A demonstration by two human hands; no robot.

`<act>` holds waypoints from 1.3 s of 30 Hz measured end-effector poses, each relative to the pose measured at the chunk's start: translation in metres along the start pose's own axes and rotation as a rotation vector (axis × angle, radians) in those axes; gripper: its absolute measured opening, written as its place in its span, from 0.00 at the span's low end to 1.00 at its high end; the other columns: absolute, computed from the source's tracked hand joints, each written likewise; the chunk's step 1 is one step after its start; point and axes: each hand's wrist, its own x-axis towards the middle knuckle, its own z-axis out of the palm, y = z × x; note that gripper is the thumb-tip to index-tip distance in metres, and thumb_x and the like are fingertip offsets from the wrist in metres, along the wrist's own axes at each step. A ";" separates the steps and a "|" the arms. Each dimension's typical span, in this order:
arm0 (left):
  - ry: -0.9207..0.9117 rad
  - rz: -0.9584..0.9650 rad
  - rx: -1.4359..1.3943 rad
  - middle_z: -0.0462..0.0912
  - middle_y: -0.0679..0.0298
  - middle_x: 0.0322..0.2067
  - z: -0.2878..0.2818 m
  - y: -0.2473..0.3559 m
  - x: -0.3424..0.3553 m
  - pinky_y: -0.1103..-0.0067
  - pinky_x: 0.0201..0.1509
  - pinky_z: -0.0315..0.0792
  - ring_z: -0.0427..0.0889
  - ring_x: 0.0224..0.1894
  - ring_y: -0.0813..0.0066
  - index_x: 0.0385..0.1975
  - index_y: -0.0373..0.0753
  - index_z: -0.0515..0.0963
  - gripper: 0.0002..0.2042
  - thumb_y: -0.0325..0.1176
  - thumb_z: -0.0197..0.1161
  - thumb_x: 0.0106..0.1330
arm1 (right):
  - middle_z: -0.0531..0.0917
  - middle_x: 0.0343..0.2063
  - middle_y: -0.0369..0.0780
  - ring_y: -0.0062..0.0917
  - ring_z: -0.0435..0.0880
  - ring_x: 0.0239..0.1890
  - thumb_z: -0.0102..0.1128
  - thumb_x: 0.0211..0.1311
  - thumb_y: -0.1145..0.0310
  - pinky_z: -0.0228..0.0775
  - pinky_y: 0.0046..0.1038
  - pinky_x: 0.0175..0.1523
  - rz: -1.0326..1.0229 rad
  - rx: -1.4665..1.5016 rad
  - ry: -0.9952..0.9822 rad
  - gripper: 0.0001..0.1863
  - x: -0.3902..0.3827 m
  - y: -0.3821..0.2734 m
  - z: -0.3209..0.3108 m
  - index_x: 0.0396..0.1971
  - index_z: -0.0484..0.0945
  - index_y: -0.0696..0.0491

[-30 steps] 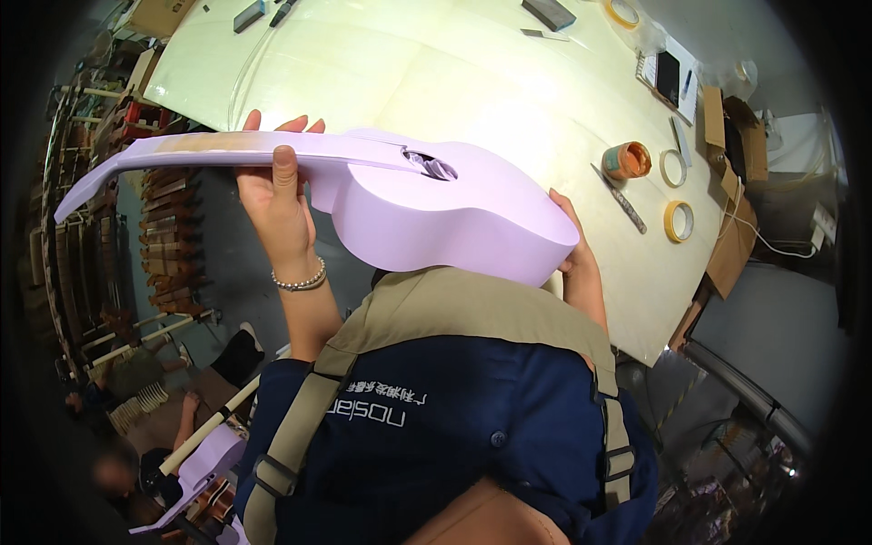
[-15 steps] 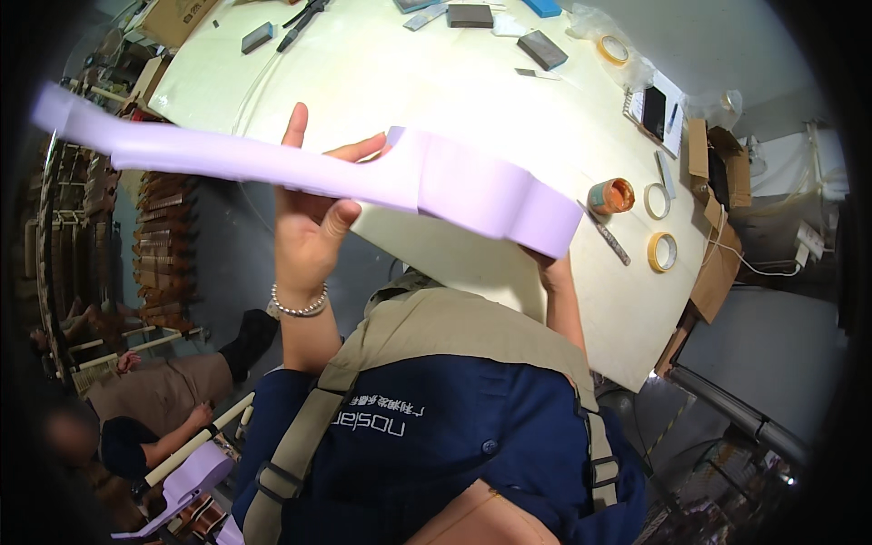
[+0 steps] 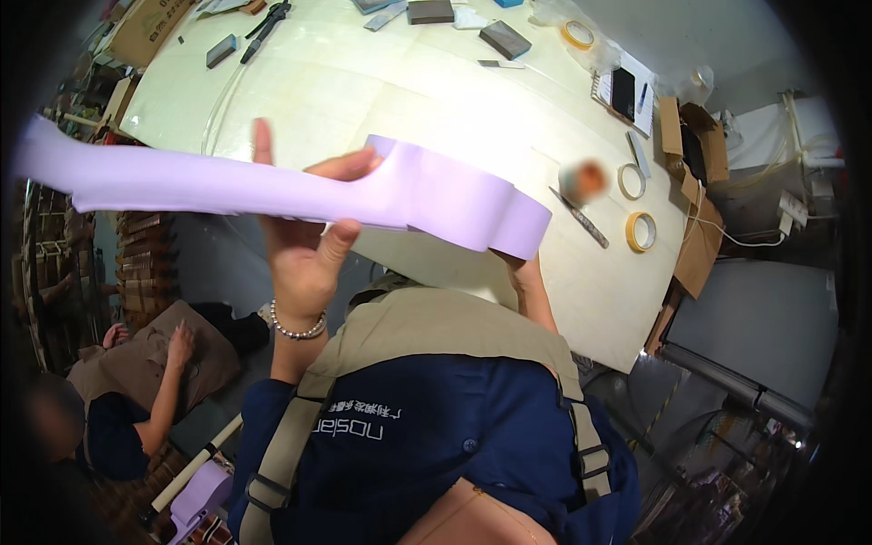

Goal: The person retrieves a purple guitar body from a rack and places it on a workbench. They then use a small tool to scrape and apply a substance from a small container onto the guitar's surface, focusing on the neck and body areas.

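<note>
A lilac ukulele (image 3: pixel 454 195), unstrung as far as I can see, is held up crosswise above the table's near edge. Its neck points left and its rounded body lies to the right, with the side toward me. My left hand (image 3: pixel 309 263) wraps the neck near the body, thumb on the near side and fingers behind it; the index finger sticks up past the far edge. Under the body's right end, my right hand (image 3: pixel 521 270) supports it, with its fingers mostly hidden.
On the pale table (image 3: pixel 327 100) are an orange-stained jar (image 3: pixel 586 180), a dark thin tool (image 3: pixel 581 221), tape rolls (image 3: pixel 640 232), sanding blocks (image 3: pixel 505 40) and a phone (image 3: pixel 623 94) on a notebook. Left, a person (image 3: pixel 154 363) sits near racks of instrument parts; another lilac instrument (image 3: pixel 202 495) stands lower left.
The ukulele has tilted, its neck end lower and its body end slightly higher. The table's things have shifted left in the view. The seated person's hand has risen.
</note>
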 end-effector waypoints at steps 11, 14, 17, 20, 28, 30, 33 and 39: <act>0.514 -0.311 -0.394 0.66 0.47 0.51 -0.035 -0.091 0.003 0.67 0.52 0.67 0.68 0.52 0.63 0.57 0.40 0.45 0.25 0.32 0.47 0.65 | 0.76 0.44 0.40 0.26 0.81 0.35 0.74 0.32 0.65 0.73 0.25 0.41 -0.170 -0.676 0.205 0.44 -0.033 -0.115 0.016 0.55 0.61 0.52; 0.599 -0.390 -0.489 0.67 0.45 0.50 -0.035 -0.104 0.002 0.67 0.52 0.68 0.69 0.52 0.61 0.45 0.37 0.59 0.12 0.32 0.48 0.65 | 0.76 0.44 0.40 0.27 0.81 0.36 0.74 0.31 0.62 0.73 0.26 0.40 -0.220 -0.819 0.250 0.45 -0.039 -0.134 0.019 0.54 0.62 0.53; 0.615 -0.432 -0.471 0.68 0.45 0.49 -0.030 -0.110 0.003 0.68 0.51 0.70 0.70 0.51 0.60 0.44 0.35 0.61 0.13 0.33 0.49 0.64 | 0.76 0.44 0.40 0.27 0.81 0.36 0.75 0.29 0.60 0.74 0.25 0.39 -0.242 -0.888 0.251 0.45 -0.042 -0.141 0.018 0.54 0.63 0.53; 0.612 -0.468 -0.447 0.69 0.46 0.48 -0.032 -0.117 0.004 0.68 0.50 0.71 0.72 0.49 0.61 0.47 0.33 0.60 0.16 0.33 0.50 0.64 | 0.76 0.44 0.40 0.27 0.81 0.35 0.76 0.28 0.58 0.74 0.25 0.38 -0.198 -0.889 0.238 0.46 -0.040 -0.145 0.018 0.53 0.63 0.53; 0.555 -0.485 -0.466 0.69 0.51 0.47 -0.034 -0.121 0.004 0.67 0.48 0.71 0.70 0.49 0.64 0.52 0.38 0.52 0.21 0.32 0.51 0.63 | 0.76 0.42 0.42 0.28 0.81 0.33 0.75 0.27 0.56 0.74 0.25 0.38 -0.156 -0.907 0.225 0.47 -0.040 -0.146 0.016 0.53 0.63 0.54; 0.558 -0.486 -0.466 0.69 0.51 0.47 -0.033 -0.119 0.003 0.67 0.49 0.70 0.69 0.50 0.64 0.52 0.38 0.52 0.20 0.31 0.51 0.63 | 0.76 0.42 0.42 0.28 0.81 0.33 0.75 0.28 0.56 0.74 0.25 0.38 -0.174 -0.912 0.230 0.46 -0.040 -0.144 0.016 0.53 0.63 0.54; 0.558 -0.499 -0.481 0.69 0.51 0.47 -0.034 -0.119 0.003 0.68 0.48 0.70 0.69 0.50 0.64 0.51 0.39 0.52 0.20 0.31 0.51 0.63 | 0.76 0.42 0.42 0.28 0.81 0.33 0.75 0.29 0.56 0.74 0.25 0.38 -0.235 -0.933 0.241 0.46 -0.042 -0.142 0.015 0.54 0.63 0.55; 0.581 -0.547 -0.487 0.71 0.51 0.46 -0.034 -0.130 0.000 0.68 0.48 0.71 0.70 0.49 0.64 0.49 0.38 0.56 0.17 0.33 0.49 0.64 | 0.75 0.45 0.44 0.29 0.81 0.36 0.74 0.29 0.57 0.73 0.26 0.39 -0.306 -0.945 0.209 0.47 -0.049 -0.143 0.009 0.54 0.62 0.57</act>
